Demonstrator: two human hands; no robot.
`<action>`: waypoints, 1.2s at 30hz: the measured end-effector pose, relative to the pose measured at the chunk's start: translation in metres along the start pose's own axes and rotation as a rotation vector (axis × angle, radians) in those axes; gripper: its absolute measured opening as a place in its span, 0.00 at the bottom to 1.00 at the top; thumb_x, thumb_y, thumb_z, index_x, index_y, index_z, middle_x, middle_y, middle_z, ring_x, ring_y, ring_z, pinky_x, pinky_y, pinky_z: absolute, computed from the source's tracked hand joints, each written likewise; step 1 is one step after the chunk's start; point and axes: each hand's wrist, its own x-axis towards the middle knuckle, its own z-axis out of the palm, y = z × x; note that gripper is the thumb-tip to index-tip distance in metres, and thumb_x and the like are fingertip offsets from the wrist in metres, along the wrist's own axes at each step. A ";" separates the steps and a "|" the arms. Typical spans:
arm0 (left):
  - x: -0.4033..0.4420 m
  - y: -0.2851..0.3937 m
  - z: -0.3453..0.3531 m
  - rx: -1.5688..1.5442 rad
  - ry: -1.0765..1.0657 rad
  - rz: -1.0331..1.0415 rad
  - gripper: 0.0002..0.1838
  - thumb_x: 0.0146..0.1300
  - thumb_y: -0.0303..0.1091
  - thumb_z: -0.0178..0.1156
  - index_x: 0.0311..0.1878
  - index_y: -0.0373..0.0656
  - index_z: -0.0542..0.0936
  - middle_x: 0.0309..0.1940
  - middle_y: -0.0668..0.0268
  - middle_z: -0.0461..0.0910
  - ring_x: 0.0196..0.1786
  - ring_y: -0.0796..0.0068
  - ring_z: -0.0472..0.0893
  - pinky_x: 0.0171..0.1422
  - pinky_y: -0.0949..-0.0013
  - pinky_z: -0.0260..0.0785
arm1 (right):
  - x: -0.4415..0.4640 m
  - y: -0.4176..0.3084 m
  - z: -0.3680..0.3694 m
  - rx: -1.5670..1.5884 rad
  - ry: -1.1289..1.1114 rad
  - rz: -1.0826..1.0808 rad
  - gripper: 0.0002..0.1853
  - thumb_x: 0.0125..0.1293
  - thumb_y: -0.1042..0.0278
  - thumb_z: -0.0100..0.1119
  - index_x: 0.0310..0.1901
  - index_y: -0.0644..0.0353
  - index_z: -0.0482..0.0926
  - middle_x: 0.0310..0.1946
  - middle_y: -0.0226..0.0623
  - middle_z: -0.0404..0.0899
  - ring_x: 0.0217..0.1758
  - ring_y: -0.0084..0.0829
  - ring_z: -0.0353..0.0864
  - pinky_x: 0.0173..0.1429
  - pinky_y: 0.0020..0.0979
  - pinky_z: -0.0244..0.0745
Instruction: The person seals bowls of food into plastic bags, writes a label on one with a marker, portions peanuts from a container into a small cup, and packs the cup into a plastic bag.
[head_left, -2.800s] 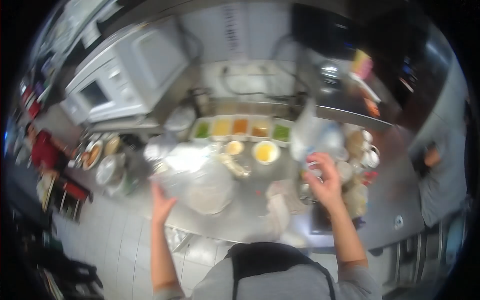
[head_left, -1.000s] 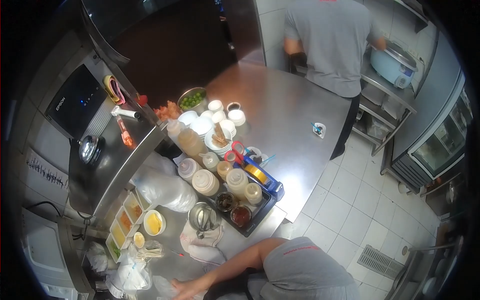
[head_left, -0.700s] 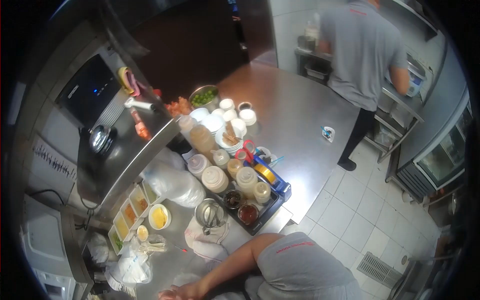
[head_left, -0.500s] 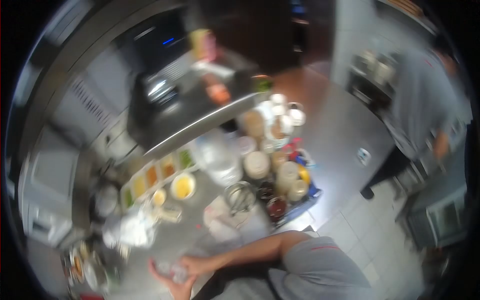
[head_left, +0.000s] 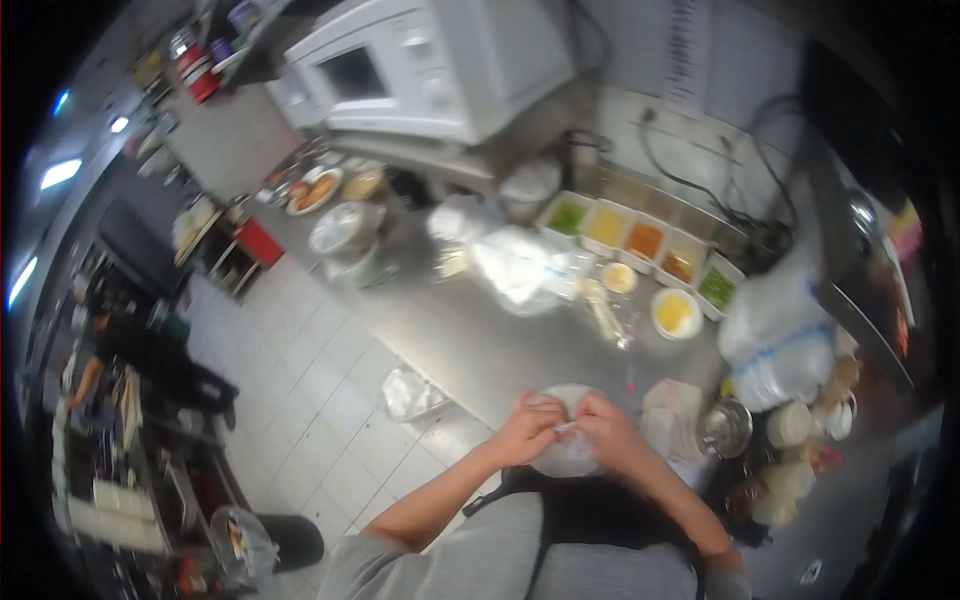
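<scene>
Close together at the counter's front edge, my left hand [head_left: 532,428] and my right hand [head_left: 607,430] both pinch the gathered top of a clear plastic bag [head_left: 565,458]. The bag looks round and pale; its contents are blurred. To the right of my hands lies a folded cloth [head_left: 673,418], with a metal bowl [head_left: 725,427] beside it. Beyond them are a white bowl of yellow food [head_left: 676,314], a smaller cup [head_left: 619,278] and a bundle of white plastic bags [head_left: 522,268].
A row of food trays [head_left: 643,240] lines the back of the steel counter [head_left: 430,325]. A microwave [head_left: 400,75] stands on a shelf. Sauce bottles [head_left: 785,490] and a large plastic bag [head_left: 775,340] are at the right. A person [head_left: 150,355] stands far left.
The view has swung left, bringing the microwave and the left floor into sight. My hands, earlier apart with fingers spread, now meet on the gathered bag.
</scene>
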 end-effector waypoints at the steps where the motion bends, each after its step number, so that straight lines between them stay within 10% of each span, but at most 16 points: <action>1: 0.000 -0.002 -0.003 0.014 0.040 -0.023 0.07 0.54 0.32 0.50 0.31 0.45 0.78 0.39 0.66 0.76 0.55 0.69 0.71 0.69 0.46 0.35 | 0.001 0.002 0.004 0.017 -0.030 -0.034 0.11 0.43 0.81 0.53 0.31 0.63 0.78 0.27 0.41 0.69 0.35 0.42 0.74 0.42 0.38 0.70; 10: 0.031 -0.010 0.000 -0.685 -0.027 -0.491 0.15 0.69 0.40 0.48 0.35 0.42 0.80 0.37 0.65 0.78 0.47 0.70 0.74 0.64 0.65 0.53 | 0.026 -0.008 -0.001 -0.463 0.218 -0.400 0.08 0.42 0.74 0.57 0.29 0.56 0.78 0.25 0.31 0.72 0.31 0.32 0.73 0.34 0.36 0.64; 12: 0.032 -0.025 0.013 -0.488 0.278 -0.171 0.13 0.68 0.38 0.51 0.35 0.41 0.81 0.37 0.62 0.79 0.43 0.72 0.75 0.55 0.66 0.62 | 0.020 -0.007 -0.006 -0.429 0.219 -0.325 0.10 0.42 0.77 0.57 0.30 0.57 0.79 0.26 0.31 0.75 0.31 0.33 0.75 0.34 0.36 0.67; 15: 0.028 -0.042 0.021 -0.132 0.595 -0.263 0.13 0.68 0.37 0.50 0.34 0.41 0.81 0.37 0.60 0.79 0.43 0.69 0.75 0.53 0.65 0.65 | -0.015 0.013 0.004 -0.288 0.175 -0.143 0.11 0.43 0.81 0.56 0.31 0.58 0.79 0.27 0.34 0.76 0.30 0.36 0.77 0.33 0.36 0.70; 19: 0.021 -0.056 0.009 0.061 0.726 -0.418 0.12 0.66 0.32 0.50 0.32 0.40 0.80 0.35 0.57 0.78 0.44 0.63 0.75 0.57 0.67 0.64 | -0.045 0.018 0.014 -0.114 0.176 0.124 0.07 0.50 0.80 0.56 0.32 0.60 0.78 0.28 0.41 0.75 0.30 0.43 0.77 0.33 0.36 0.72; 21: 0.020 -0.050 0.001 0.035 0.759 -0.137 0.10 0.66 0.31 0.50 0.33 0.40 0.80 0.35 0.56 0.78 0.43 0.61 0.76 0.52 0.65 0.67 | -0.039 0.019 0.011 -0.151 0.203 0.177 0.07 0.51 0.79 0.55 0.33 0.60 0.78 0.28 0.42 0.75 0.31 0.43 0.77 0.33 0.37 0.72; 24: 0.013 -0.005 -0.019 -0.455 0.278 -0.026 0.09 0.67 0.31 0.49 0.36 0.40 0.79 0.34 0.57 0.78 0.43 0.62 0.76 0.55 0.61 0.65 | -0.022 0.041 0.008 -0.197 0.230 0.163 0.07 0.55 0.77 0.53 0.36 0.59 0.76 0.30 0.43 0.74 0.33 0.46 0.76 0.34 0.40 0.71; 28: 0.010 0.014 -0.030 0.124 -0.202 0.175 0.05 0.63 0.26 0.49 0.33 0.42 0.74 0.29 0.63 0.75 0.39 0.65 0.75 0.55 0.65 0.57 | 0.009 0.052 -0.011 -0.378 0.122 0.141 0.05 0.55 0.74 0.53 0.35 0.59 0.74 0.31 0.41 0.75 0.35 0.45 0.77 0.35 0.42 0.71; 36: 0.012 -0.054 -0.041 0.200 -0.067 0.179 0.05 0.63 0.28 0.47 0.31 0.44 0.71 0.27 0.64 0.72 0.34 0.63 0.71 0.49 0.65 0.56 | -0.007 0.024 -0.021 -0.608 -0.462 0.055 0.04 0.50 0.75 0.52 0.29 0.56 0.73 0.32 0.37 0.75 0.36 0.41 0.78 0.40 0.42 0.72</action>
